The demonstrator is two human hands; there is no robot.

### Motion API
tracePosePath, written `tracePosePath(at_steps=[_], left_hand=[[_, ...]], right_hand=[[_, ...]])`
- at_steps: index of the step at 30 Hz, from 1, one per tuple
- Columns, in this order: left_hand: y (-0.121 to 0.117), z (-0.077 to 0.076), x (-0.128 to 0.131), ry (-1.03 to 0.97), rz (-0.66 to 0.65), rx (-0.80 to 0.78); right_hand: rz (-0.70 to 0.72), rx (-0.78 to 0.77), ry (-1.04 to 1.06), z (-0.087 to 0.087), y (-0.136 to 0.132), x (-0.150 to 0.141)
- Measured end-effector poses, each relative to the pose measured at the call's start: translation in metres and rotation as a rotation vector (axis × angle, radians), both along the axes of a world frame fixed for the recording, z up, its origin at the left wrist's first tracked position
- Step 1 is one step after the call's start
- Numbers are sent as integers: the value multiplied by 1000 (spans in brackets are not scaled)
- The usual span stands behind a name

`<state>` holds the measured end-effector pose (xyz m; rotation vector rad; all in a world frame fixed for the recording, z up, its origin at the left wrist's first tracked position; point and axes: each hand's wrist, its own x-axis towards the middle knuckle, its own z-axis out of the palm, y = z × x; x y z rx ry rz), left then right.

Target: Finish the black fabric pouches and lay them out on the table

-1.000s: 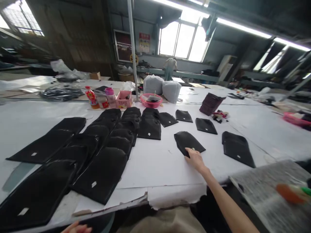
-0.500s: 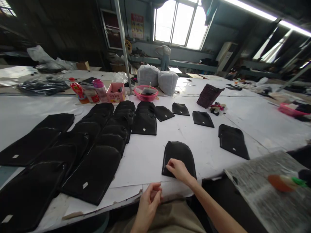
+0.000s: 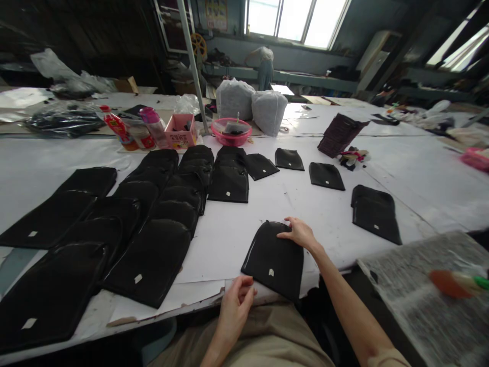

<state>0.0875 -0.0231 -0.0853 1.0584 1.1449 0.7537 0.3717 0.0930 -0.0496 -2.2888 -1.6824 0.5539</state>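
A black, glossy, round-topped flat piece (image 3: 263, 255) with a small white label lies at the table's front edge, its near corner overhanging. My right hand (image 3: 300, 234) is at its far right edge, thumb over the top surface and forefinger reaching past the rim; the other fingers are partly hidden. My left hand (image 3: 236, 303) is just in front of the piece's near left corner, fingers loosely curled, thumb apart, holding nothing. Similar black pieces (image 3: 148, 260) lie in overlapping rows on the left. More, including a labelled overlapping pair (image 3: 376, 216), lie farther back and right.
At the back stand a pink basin (image 3: 231, 133), a pink box (image 3: 179, 131), bottles (image 3: 114, 125) and white sacks (image 3: 235, 99). A dark folded bundle (image 3: 340, 135) stands back right. Grey printed sheeting (image 3: 420, 285) lies at the right. Another person (image 3: 264, 66) stands far off.
The black piece has slid toward me and turned, its label now uncovered. My right hand has moved from its near part to its far edge. My left hand has stayed nearly in place.
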Motion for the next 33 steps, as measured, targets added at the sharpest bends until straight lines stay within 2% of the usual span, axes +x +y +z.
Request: tracePosePath(at_steps=[3, 6, 10, 13, 15, 17, 19, 20, 23, 25, 29, 33], left_hand=[[0, -1, 1, -6, 17, 17], [-1, 2, 1, -7, 10, 15], [-3, 10, 0, -7, -21, 18], [3, 18, -9, 68, -36, 70], [13, 28, -16, 190, 75, 185], [27, 41, -23, 292, 259, 361], [41, 57, -27, 275, 349, 495], [48, 65, -28, 222, 323, 501], [60, 85, -30, 52, 144, 381], [61, 93, -30, 26, 69, 335], [55, 103, -30, 95, 0, 361], [52, 102, -33, 100, 13, 357]], right_hand=[[12, -48, 78, 2, 4, -2], [46, -61, 209, 13, 1, -8], [139, -74, 405, 41, -9, -18], [206, -90, 546, 67, -16, -27], [263, -107, 634, 84, -20, -36], [317, -129, 687, 99, -24, -47], [371, -148, 716, 109, -27, -59], [398, -148, 720, 112, -29, -65], [473, -117, 684, 114, -30, -78], [514, -111, 628, 112, -29, -81], [606, -108, 540, 107, -24, -87], [668, -131, 565, 107, -22, -101]])
